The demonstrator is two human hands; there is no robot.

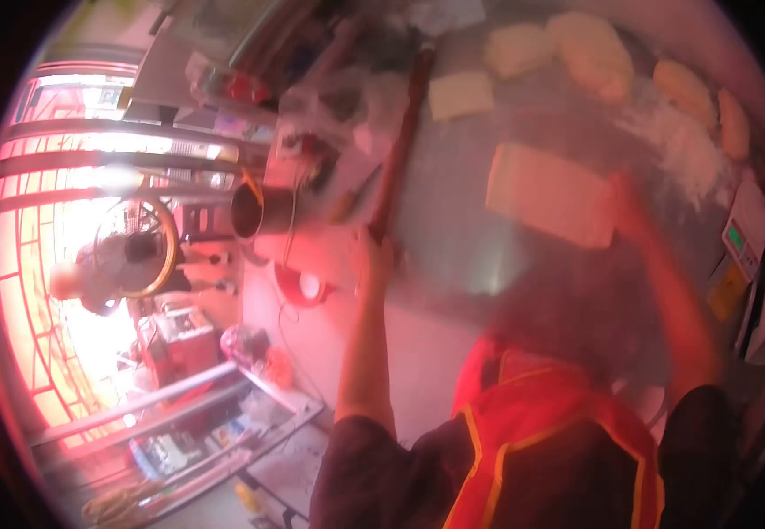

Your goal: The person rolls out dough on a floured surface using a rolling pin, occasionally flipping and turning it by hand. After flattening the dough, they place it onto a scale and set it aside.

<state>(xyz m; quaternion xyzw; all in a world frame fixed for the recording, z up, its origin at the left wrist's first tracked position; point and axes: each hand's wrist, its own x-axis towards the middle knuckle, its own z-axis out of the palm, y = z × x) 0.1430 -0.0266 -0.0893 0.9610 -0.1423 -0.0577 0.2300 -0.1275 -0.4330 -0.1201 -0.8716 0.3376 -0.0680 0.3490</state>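
A flat rectangular sheet of dough (550,196) lies on the grey worktop (453,238). My right hand (626,207) is at the sheet's right edge, its fingers closed on that edge. On the left, my left hand (372,257) is wrapped round the lower end of a long dark rolling pin (406,141), which lies along the worktop's left side. Beyond the sheet are a smaller flat dough piece (462,95) and thicker dough lumps (589,55). White flour (686,154) is spread at the upper right.
A scale (742,231) with a green display stands at the right edge. Left of the worktop are a metal pot (261,210), a red tape-like ring (301,284) and plastic bags (338,110). A person (109,273) is beyond the window bars.
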